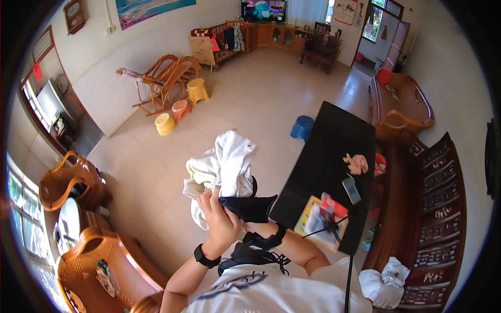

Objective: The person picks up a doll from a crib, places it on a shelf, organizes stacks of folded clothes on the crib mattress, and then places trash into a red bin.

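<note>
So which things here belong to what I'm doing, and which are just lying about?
In use:
black cloth, held in the left hand
white clothing, bunched just beyond it

Lying about:
pink cloth and phone on the black table
blue stool on the floor

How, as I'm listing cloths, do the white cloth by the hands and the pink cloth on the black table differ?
The white cloth looks much larger than the pink cloth. The white cloth is bunched at the left hand; the pink cloth lies on the black table. Both are crumpled.
</note>
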The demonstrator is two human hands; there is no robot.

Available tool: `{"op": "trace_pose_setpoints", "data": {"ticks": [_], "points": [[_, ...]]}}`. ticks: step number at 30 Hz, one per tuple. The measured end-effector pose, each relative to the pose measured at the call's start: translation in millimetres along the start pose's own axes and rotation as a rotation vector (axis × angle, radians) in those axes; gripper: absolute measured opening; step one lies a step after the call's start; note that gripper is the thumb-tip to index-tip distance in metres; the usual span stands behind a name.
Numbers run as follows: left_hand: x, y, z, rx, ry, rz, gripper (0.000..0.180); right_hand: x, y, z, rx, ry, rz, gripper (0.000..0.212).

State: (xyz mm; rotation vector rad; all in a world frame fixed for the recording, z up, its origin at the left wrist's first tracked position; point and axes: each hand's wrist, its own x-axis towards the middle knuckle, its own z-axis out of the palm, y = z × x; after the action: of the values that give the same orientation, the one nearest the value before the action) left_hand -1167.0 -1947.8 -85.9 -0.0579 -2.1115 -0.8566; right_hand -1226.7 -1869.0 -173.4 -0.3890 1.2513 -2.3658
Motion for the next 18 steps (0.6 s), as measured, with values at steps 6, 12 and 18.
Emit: {"op": "trace_pose_setpoints", "data": {"ticks": [6, 12, 18], "points": [[158.6, -100.7, 97.2, -0.052, -0.074, 0.014, 0.043, 194.7, -35.8, -27.9, 0.024, 0.091, -0.06, 0.03], [280.2, -193.2, 219.8, -0.172, -0.185, 0.069, 0.042, 356.1, -79.5, -80.5, 0.065, 0.24, -0.137, 0.03], [406.8, -275.2, 374.6, -0.309, -0.229, 0.176, 0.041, 523.1, -123.8, -159.0, 0.127, 0.449, -0.24, 0.031]]}}
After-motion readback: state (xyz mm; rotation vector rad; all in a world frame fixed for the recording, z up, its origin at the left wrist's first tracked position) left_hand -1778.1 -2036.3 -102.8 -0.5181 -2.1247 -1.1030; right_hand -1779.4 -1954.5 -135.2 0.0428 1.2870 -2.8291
